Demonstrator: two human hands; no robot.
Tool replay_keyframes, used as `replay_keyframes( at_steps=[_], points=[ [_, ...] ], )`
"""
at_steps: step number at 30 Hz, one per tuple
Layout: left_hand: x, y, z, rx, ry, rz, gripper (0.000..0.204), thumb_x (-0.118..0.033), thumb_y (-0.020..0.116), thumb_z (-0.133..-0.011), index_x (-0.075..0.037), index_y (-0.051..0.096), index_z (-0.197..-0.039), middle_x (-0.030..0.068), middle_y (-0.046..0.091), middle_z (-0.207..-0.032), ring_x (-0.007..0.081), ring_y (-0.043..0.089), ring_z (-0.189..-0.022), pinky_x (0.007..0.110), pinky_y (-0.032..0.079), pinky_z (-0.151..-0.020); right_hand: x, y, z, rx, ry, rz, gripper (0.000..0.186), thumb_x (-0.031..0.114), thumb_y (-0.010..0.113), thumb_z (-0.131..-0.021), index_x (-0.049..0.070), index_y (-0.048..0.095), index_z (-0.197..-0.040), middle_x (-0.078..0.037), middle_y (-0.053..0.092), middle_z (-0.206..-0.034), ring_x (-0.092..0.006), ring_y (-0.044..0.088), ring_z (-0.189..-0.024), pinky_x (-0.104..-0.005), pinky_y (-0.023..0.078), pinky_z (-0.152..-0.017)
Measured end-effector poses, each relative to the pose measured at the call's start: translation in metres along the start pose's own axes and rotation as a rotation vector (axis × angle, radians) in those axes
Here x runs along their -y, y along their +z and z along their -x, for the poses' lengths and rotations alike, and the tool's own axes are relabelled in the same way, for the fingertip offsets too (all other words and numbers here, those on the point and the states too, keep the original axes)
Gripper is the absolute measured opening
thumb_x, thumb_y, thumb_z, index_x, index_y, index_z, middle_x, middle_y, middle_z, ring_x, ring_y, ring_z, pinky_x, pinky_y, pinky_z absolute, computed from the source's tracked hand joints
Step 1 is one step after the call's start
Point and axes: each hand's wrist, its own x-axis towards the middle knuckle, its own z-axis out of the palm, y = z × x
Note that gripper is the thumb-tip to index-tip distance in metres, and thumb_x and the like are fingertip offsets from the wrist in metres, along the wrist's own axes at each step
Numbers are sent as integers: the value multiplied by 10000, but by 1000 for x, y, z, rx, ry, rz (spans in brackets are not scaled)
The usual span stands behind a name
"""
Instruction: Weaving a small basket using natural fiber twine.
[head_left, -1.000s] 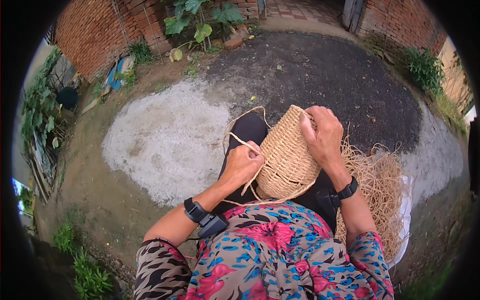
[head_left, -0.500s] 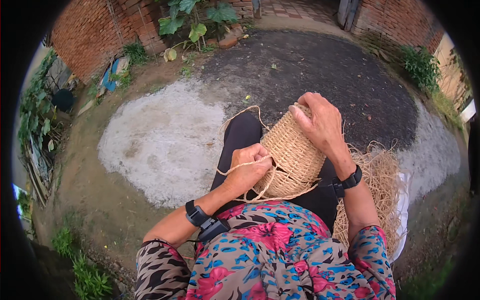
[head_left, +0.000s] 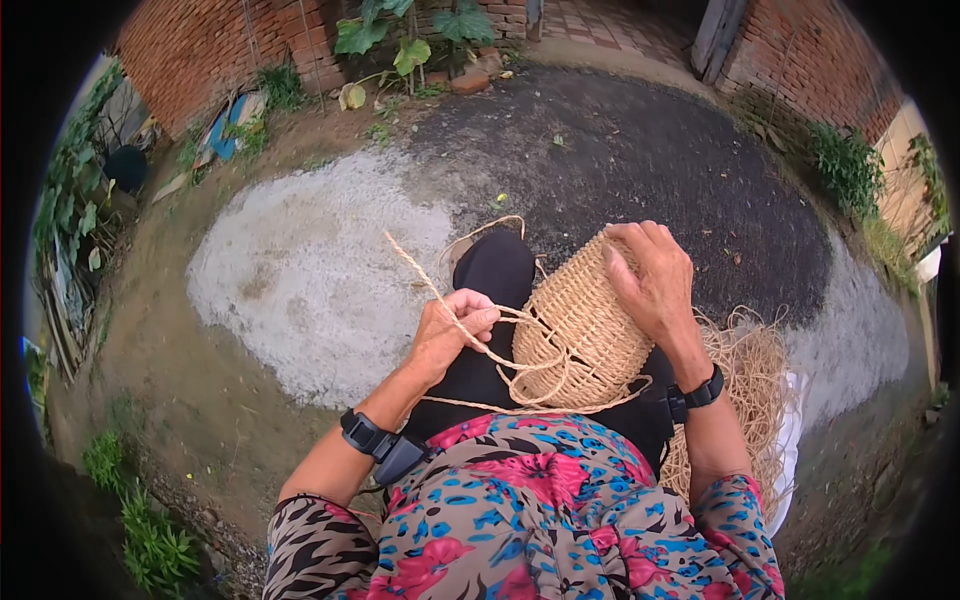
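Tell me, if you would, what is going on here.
The person's right hand grips a woven basket by its far edge, holding it over the lap. The left hand pinches a twisted cord out to the left of the basket, its loose end jutting past the fingers. Loops of cord hang slack against the basket's near side. A tangled pile of strands lies to the person's right.
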Motion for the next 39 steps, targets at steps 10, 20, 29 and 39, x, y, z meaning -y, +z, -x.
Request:
replay_keyframes(
  at_steps=[10, 20, 29, 39],
  points=[
    [-10, 10, -13, 185, -93, 243, 197, -196, 677, -932, -28, 649, -1032, 29, 659, -861, 84, 637, -729, 250, 573, -656, 8, -7, 3, -47, -34, -22, 195, 83, 668, -817, 48, 668, -1009, -89, 592, -834, -258, 577, -787, -385, 469, -685],
    [-6, 26, -24, 176, -204, 106, 169, -223, 720, -891, -77, 641, -924, -15, 622, -813, 45, 569, -689, 220, 537, -595, 8, -7, 4, -79, -45, -21, 185, 79, 674, -815, 51, 663, -997, -88, 590, -831, -258, 578, -774, -383, 476, -674],
    [6, 45, -41, -79, -4, -602, 218, -195, 628, -796, -6, 718, -854, 166, 718, -797, 259, 704, -727, 370, 537, -689, 9, 2, 4, -86, -83, 43, 183, 70, 675, -794, 47, 657, -975, -78, 569, -798, -244, 557, -739, -383, 463, -638],
    [-14, 59, -16, 12, 57, -465, 135, -122, 655, -831, 12, 677, -834, 27, 652, -723, 67, 544, -541, 230, 443, -450, -22, 2, -7, -36, 115, -279, 204, 176, 653, -842, 39, 668, -993, -107, 647, -852, -254, 618, -801, -369, 493, -675]
  ],
)
